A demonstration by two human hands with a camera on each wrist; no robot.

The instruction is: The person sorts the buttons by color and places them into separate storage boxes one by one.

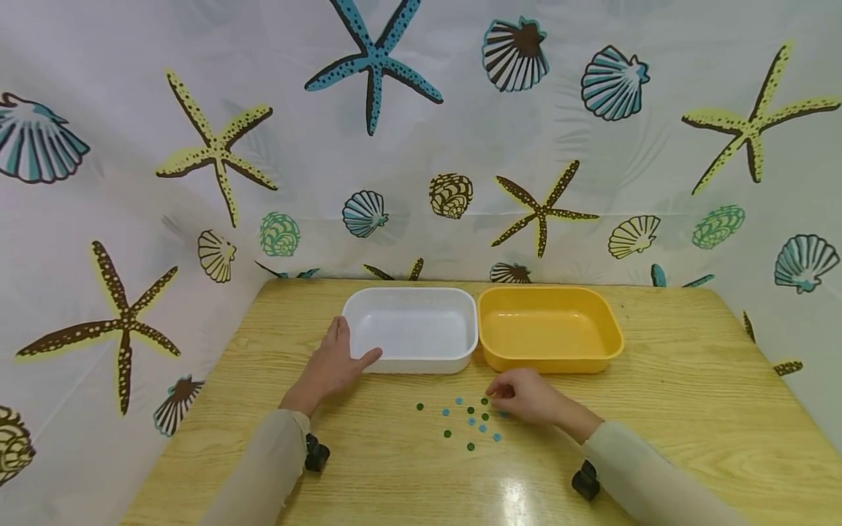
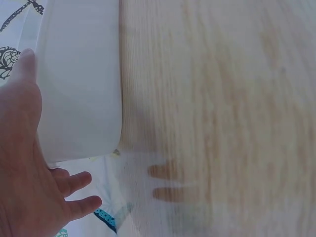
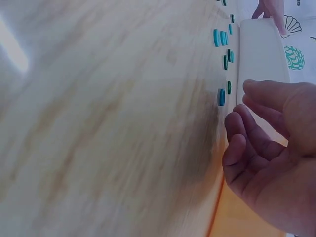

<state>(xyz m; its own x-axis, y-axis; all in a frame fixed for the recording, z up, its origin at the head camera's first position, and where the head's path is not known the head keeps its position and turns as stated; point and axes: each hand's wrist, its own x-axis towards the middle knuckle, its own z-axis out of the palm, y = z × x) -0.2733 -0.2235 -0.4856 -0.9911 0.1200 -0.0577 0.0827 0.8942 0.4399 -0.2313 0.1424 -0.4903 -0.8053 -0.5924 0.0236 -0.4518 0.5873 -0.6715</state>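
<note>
My left hand (image 1: 332,361) rests at the left front corner of a white plastic tub (image 1: 421,364). The thumb touches the front rim, and the other fingers extend along the left end. In the left wrist view two fingertips stick out past the tub's corner. My right hand (image 1: 526,396) hovers low over the table in front of the yellow tub (image 1: 549,364), beside small flat discs. Its fingers are loosely bent with nothing visible between them. Several dark green discs (image 1: 420,407) and light blue discs (image 1: 496,437) lie scattered on the wood; one blue disc is partly covered by the right hand.
Both tubs stand side by side near the back of the wooden table (image 1: 395,482); their visible insides hold nothing. A white cloth (image 1: 421,161) printed with starfish and shells hangs behind the table and along both sides. Each wrist carries a small black camera (image 1: 318,453).
</note>
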